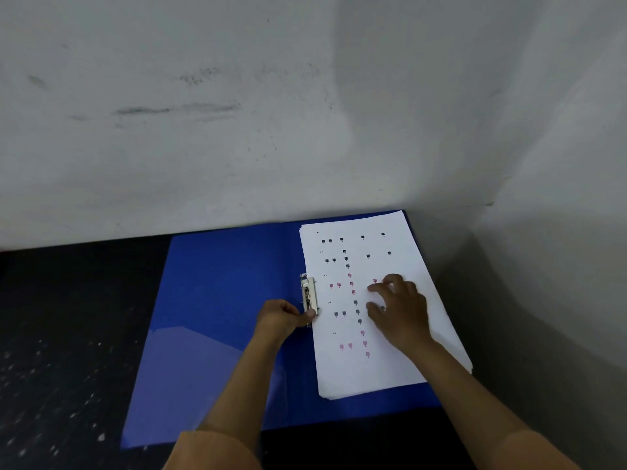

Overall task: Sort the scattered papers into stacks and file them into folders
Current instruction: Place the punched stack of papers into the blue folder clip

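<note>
An open blue folder (217,300) lies flat on the dark table, pushed into the wall corner. A stack of white papers (400,252) printed with small black and pink marks lies on its right half. A metal spring clip (309,293) sits along the stack's left edge, near the folder's spine. My left hand (281,317) pinches the near end of that clip with thumb and fingers. My right hand (397,310) rests palm down on the middle of the stack, fingers spread and slightly bent.
A dark speckled table (61,351) stretches to the left of the folder. A white scuffed wall (237,130) stands right behind the folder, and a second wall (549,266) closes in on the right.
</note>
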